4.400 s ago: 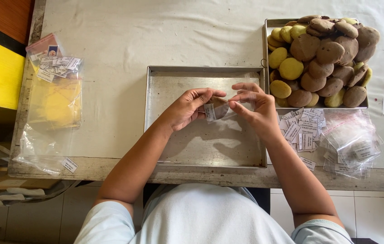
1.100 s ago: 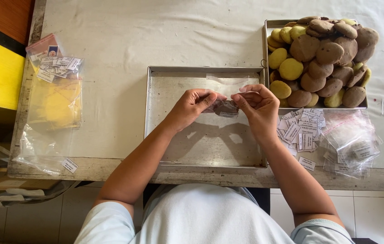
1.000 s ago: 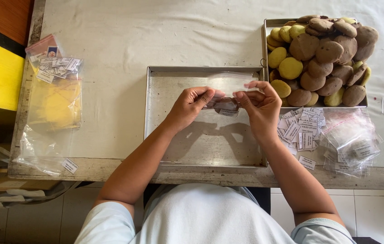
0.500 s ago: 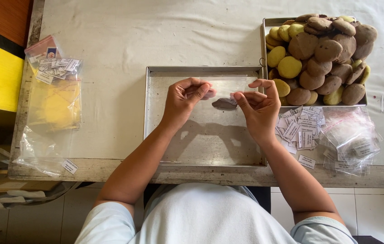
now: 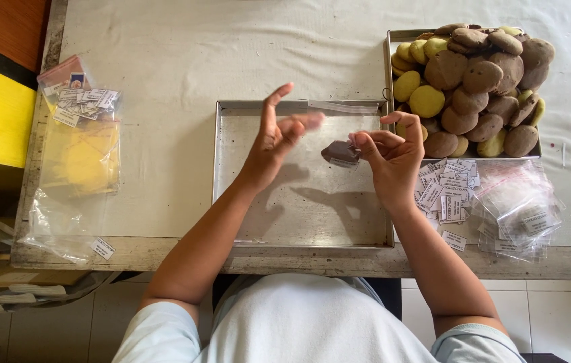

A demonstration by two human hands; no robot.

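Nearest the camera: the person's 2 forearms reach out over the front edge of the tabletop (image 5: 164,67), which has a pale cloth on it. Both hands are above a shallow metal tray (image 5: 299,208) lying flat in the middle. Right hand (image 5: 390,158): grip pinched shut, thumb and fingertips holding a brown cookie (image 5: 340,152) that seems to be inside a small clear bag, just above the tray floor and left of the hand. Left hand (image 5: 277,134): grip wide open, fingers spread and pointing up, blurred, holding nothing, a short gap from the cookie. Clear plastic strip (image 5: 343,106) lies along the tray's far rim. Right of the tray, near the front edge: a loose pile of small white paper labels (image 5: 447,191), touching a heap of empty clear bags (image 5: 517,208) further right. Left side, well apart from the tray: a stack of clear bags with yellow contents (image 5: 80,161), more labels (image 5: 80,101) on its far end. 1 stray label (image 5: 103,248) at the front edge. Far right: a second tray (image 5: 393,40) piled with brown and yellow cookies (image 5: 474,87), its near corner just beyond the right hand.
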